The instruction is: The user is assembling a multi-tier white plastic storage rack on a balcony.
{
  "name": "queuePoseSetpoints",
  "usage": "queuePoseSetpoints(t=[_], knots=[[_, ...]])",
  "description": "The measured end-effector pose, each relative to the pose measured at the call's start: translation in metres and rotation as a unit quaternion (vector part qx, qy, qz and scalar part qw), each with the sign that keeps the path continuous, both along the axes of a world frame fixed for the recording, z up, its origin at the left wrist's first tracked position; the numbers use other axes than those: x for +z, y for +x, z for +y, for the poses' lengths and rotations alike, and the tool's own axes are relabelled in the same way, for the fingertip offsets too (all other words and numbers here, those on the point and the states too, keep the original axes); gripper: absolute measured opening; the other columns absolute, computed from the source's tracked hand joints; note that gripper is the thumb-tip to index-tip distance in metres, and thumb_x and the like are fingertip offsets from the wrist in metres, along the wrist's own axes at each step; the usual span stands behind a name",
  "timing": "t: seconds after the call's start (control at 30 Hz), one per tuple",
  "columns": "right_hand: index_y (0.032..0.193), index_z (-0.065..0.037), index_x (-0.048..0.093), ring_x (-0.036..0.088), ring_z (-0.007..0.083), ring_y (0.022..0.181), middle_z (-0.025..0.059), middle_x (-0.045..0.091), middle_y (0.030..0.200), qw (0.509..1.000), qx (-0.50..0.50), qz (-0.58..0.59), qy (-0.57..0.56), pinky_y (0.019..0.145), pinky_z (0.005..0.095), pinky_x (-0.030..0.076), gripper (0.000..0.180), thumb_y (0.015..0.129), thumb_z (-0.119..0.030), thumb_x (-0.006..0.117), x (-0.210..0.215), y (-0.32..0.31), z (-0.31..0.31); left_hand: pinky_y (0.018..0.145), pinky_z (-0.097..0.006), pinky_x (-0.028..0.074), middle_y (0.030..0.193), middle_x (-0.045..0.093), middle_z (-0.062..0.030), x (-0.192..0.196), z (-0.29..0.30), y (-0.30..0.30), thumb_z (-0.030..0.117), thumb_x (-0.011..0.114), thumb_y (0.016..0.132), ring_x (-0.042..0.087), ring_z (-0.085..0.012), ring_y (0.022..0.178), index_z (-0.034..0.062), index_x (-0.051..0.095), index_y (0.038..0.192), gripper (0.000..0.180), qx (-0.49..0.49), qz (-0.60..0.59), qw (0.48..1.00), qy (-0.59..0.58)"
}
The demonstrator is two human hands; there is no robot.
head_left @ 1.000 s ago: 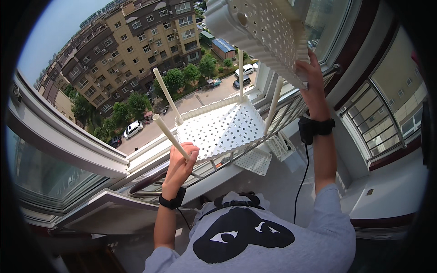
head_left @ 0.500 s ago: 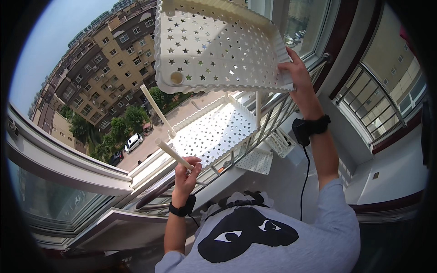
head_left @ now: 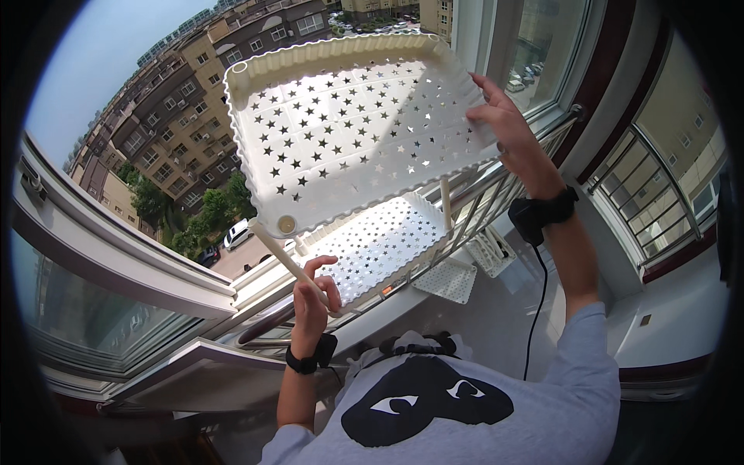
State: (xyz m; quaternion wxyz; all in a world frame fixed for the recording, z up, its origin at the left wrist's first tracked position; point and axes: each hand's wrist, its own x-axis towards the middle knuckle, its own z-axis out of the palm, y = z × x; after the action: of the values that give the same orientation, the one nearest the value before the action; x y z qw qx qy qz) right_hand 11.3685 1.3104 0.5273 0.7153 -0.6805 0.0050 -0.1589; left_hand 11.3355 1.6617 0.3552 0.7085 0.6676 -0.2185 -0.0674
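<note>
A cream-white plastic shelf tray [head_left: 387, 186] with star-shaped holes and a wavy rim is held up, tilted, in front of me. My right hand [head_left: 508, 128] grips its right end, thumb inside and fingers round the edge. The tray's near left corner, with a round hole, is close to the top of a cream pole [head_left: 280, 257]; whether they touch I cannot tell. My left hand [head_left: 311, 310] is around the lower part of that pole, index finger raised. Below is a similar star-holed tray [head_left: 372, 256], with another pole [head_left: 446, 203] at its far right. The upper tray hides part of it.
A metal railing [head_left: 484, 203] runs past the lower tray beside the open window [head_left: 128, 283]. Two white perforated pieces, a panel [head_left: 449, 280] and a basket-like one [head_left: 492, 252], are on the floor. A black cable [head_left: 540, 310] hangs from my right wrist device.
The upper tray has come down and toward the left, bringing its near corner close to the near pole's top. My left hand stays at the pole, its fingers more spread.
</note>
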Motion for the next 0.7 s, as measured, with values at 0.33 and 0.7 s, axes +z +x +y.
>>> queuePoseSetpoints(t=[0.33,0.7], knots=[[0.142,0.000,0.034,0.059,0.0158,0.092,0.0106,0.057,0.107,0.998,0.049,-0.014,0.034,0.082,0.0298,0.051,0.060,0.085,-0.002,0.051,-0.002,0.021,0.011,0.055,-0.025,0.042,0.049,0.050,-0.0021,-0.001,0.022,0.009,0.075,0.016,0.091,0.052,-0.0111,0.048,-0.0012,0.068,0.089,0.092,-0.095,-0.031,0.993,0.063],[0.135,-0.003,0.044,0.061,0.0194,0.097,0.0091,0.056,0.110,0.999,0.037,0.006,0.022,0.079,0.0356,0.056,0.052,0.083,-0.003,0.052,0.021,0.044,0.024,0.065,-0.028,0.047,0.065,0.060,-0.0050,0.017,0.030,0.016,0.051,0.036,0.101,0.059,-0.0138,0.066,-0.0002,0.065,0.076,0.064,-0.181,0.053,0.950,0.247]])
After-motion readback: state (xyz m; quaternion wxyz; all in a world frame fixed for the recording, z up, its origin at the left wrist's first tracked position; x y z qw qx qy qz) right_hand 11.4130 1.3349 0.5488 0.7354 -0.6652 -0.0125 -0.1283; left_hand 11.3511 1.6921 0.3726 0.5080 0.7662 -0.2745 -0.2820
